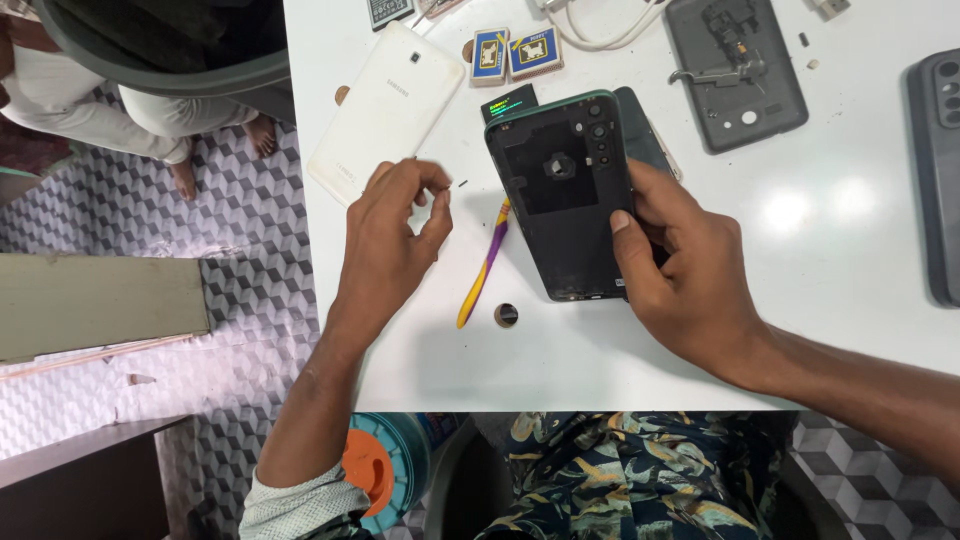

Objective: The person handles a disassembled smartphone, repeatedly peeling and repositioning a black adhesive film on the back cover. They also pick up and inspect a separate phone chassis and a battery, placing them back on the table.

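Looking down at the white table [850, 330], I've got my right hand [690, 280] wrapped around the right edge of the black phone [565, 200], thumb lying along its side and the other fingers tucked under, so that grip is closed on it. The phone sits back-side up and a bit tilted, its top end pointing away from me, resting over another dark slab I can't make out well. My left hand [395, 235] is well off to the left of the phone, not touching it, with thumb and forefinger pinched together; can't tell if there's something tiny between them, though a small dark speck [462, 183] lies just past the fingertips. Between the two hands lies a purple and yellow tool [485, 265], running beside the phone's left edge, and a little round cap [506, 315] sits near its lower end. Further up there's a white back cover [385, 110], two small boxes [515, 55], a white cable [600, 25] and a grey phone frame [735, 70].
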